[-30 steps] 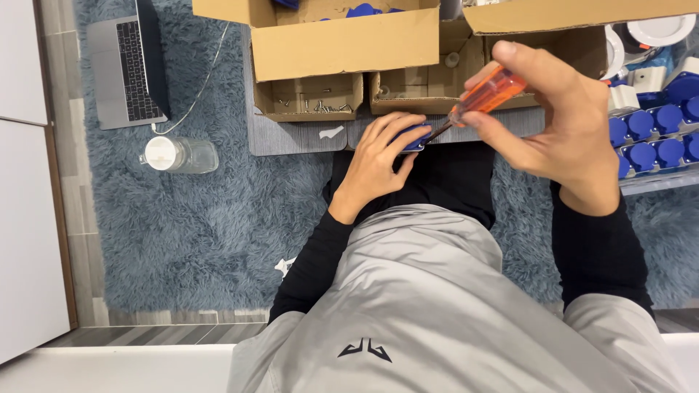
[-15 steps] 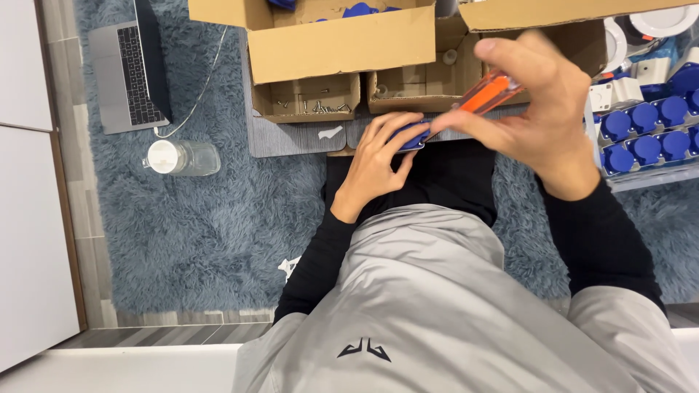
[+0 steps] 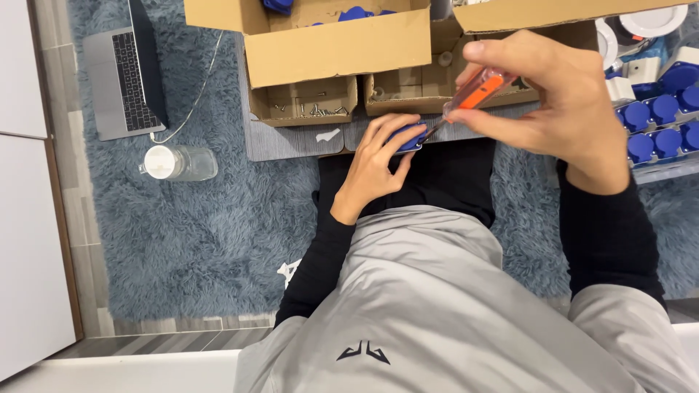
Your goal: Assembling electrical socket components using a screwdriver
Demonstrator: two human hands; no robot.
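The right hand [image 3: 561, 109] is pinched around the orange, see-through handle of a screwdriver [image 3: 477, 93], fingers closed tight on it, the tip angled down and left into a small blue part [image 3: 408, 137]. The left hand [image 3: 375, 164] is wrapped over that blue part, fingertips clamped on its sides, holding it on the near edge of a grey board [image 3: 291, 142] laid across the person's lap. The two hands sit close together, joined only through the tool.

The part looks like hard, light plastic: stiff, smooth enough to twist away under the driver, so I'd say gripping it by its sides, low and firm, suits it best. The screwdriver handle is thick and ridged, easy to turn between fingers.

Just beyond the hands stand low cardboard trays [image 3: 306, 102] with loose screws, and a bigger open cardboard box [image 3: 328, 44] behind them, its front wall near the knuckles. To the far right are rows of more blue parts [image 3: 655, 124]. The left offers more room: shaggy blue rug [image 3: 182, 233], a clear bottle [image 3: 178, 163] lying on its side, and a laptop [image 3: 124, 80] well apart.
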